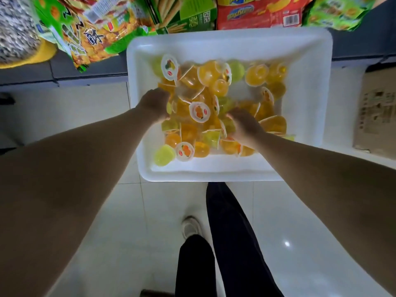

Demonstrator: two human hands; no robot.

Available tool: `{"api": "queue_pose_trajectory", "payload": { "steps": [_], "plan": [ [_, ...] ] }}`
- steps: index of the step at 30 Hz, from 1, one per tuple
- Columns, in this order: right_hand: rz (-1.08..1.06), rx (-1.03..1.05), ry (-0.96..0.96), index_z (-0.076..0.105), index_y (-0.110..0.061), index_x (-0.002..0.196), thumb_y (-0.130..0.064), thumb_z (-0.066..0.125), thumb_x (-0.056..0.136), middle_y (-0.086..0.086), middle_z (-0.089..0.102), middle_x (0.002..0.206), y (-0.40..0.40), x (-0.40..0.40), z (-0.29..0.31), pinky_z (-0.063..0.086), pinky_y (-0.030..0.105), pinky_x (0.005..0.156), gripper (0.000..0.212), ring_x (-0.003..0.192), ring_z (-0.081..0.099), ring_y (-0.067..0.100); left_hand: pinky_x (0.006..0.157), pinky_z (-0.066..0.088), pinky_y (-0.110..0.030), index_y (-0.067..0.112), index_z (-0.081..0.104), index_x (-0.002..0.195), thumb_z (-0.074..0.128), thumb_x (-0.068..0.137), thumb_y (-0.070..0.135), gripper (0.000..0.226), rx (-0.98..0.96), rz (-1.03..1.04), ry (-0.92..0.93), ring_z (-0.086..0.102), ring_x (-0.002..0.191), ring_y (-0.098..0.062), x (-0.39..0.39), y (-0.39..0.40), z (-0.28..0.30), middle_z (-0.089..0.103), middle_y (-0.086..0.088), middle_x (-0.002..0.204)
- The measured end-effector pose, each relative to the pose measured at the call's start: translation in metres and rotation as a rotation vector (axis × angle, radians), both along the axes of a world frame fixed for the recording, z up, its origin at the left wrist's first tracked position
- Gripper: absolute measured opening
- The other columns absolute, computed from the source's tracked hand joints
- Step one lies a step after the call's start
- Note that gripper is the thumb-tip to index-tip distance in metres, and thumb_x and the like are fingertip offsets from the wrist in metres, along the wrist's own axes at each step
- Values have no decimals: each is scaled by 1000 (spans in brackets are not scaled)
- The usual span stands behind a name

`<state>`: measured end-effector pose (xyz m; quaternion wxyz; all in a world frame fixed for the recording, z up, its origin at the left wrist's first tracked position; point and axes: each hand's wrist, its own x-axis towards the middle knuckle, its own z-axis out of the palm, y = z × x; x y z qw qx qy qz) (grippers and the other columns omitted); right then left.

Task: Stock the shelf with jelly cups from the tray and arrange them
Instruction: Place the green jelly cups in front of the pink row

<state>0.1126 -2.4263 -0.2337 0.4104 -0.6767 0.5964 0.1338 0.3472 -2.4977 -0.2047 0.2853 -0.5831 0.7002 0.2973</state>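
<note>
While both hands dig into the jelly cups (214, 108) heaped in the tray (231, 41), left hand (155, 106) and right hand (244, 127) curl downward; grasp contents hidden. Shelf lies beyond.

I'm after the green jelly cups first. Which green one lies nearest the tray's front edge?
The pale green cup at the tray's near left corner, beside a cup showing its white printed lid; the other green ones lie farther in.
</note>
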Motion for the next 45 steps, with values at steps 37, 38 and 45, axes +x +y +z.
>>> {"api": "queue_pose_trajectory", "payload": {
  "steps": [37,38,45],
  "plan": [
    [-1079,-117,-910,64,-6,116,-12,83,64,13,67,114,51,-98,345,49,38,95,56,110,62,29,78,57,-38,1,56,102,61,86,11,19,546,1509,1421,55,119,-32,-115,97,327,58,-22,123],
    [-1088,-148,-930,64,-7,116,-16,85,59,12,67,115,53,-102,368,49,40,97,61,110,62,28,76,58,-38,1,56,103,63,86,11,21,538,1497,1439,56,117,-33,-121,103,349,59,-22,122],
    [-974,-351,-1084,64,-9,104,1,70,79,5,70,98,55,-125,527,54,20,80,27,94,66,17,86,51,-30,2,62,90,62,80,-1,11,337,1092,1543,58,78,-16,-165,103,494,67,-9,83]
  ]
}}
